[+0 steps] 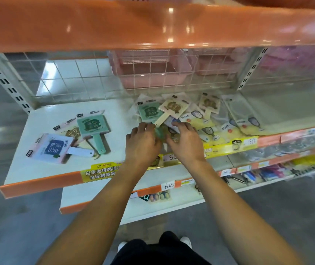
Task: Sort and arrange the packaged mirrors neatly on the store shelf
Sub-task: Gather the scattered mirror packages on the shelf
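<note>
Packaged hand mirrors lie on a white store shelf (44, 115). On the left sit three sorted ones: a green mirror (92, 127), a beige one (72, 133) under it, and a white-and-blue one (52, 148) in front. A jumbled pile (189, 113) of green, beige and yellow-carded mirrors covers the middle and right. My left hand (142, 142) and my right hand (186, 140) reach together into the pile's front edge. Both hold a green-and-brown packaged mirror (162, 133) between them, fingers curled round it. The hands hide most of that mirror.
An orange upper shelf (153, 25) hangs overhead. A wire grid (153, 73) backs the shelf, with pink baskets (149, 69) behind it. Price strips and a yellow label (103, 173) line the front edge. Lower shelves (181, 199) hold small goods.
</note>
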`<action>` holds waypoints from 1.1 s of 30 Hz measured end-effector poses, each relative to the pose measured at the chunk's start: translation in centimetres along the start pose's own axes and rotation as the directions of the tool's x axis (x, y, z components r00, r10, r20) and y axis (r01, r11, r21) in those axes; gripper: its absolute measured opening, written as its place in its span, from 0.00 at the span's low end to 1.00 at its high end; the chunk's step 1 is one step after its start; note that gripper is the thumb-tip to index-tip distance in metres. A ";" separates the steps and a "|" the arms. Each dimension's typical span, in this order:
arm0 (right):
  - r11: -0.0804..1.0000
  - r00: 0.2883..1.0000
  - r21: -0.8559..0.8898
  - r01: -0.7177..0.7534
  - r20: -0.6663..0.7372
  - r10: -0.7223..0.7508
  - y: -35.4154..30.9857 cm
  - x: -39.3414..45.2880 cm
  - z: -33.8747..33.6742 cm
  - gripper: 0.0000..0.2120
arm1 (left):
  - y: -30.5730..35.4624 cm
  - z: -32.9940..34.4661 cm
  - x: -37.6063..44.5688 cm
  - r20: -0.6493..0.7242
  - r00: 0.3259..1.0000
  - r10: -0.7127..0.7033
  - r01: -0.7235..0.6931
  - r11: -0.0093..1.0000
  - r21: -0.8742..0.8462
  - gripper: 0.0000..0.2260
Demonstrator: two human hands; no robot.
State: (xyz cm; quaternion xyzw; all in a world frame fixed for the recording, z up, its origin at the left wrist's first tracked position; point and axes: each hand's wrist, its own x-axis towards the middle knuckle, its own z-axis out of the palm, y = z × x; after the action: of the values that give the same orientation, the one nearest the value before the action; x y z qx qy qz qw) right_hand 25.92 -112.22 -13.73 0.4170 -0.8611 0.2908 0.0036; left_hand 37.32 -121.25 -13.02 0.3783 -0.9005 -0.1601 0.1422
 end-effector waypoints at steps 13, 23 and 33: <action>0.996 0.999 0.089 -0.020 -0.028 0.023 11.0 2.0 -5.9 0.21 | 11.5 4.6 1.7 -0.003 1.000 0.024 -0.024 0.996 0.085 0.18; 0.997 0.997 0.013 -0.074 -0.018 0.074 18.8 2.5 -9.1 0.21 | 18.9 8.0 3.3 0.040 0.998 0.050 -0.052 0.997 0.058 0.18; 0.978 0.975 -0.058 -0.202 -0.100 0.196 21.7 2.8 -9.9 0.22 | 21.9 11.2 6.5 0.093 0.983 0.158 -0.160 0.987 0.013 0.18</action>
State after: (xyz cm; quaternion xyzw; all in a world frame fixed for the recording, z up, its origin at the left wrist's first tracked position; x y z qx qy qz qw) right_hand 6.12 -98.76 -15.60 0.3140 -0.9069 0.2794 0.0292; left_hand 14.79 -109.43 -13.69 0.2989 -0.9350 -0.1565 0.1092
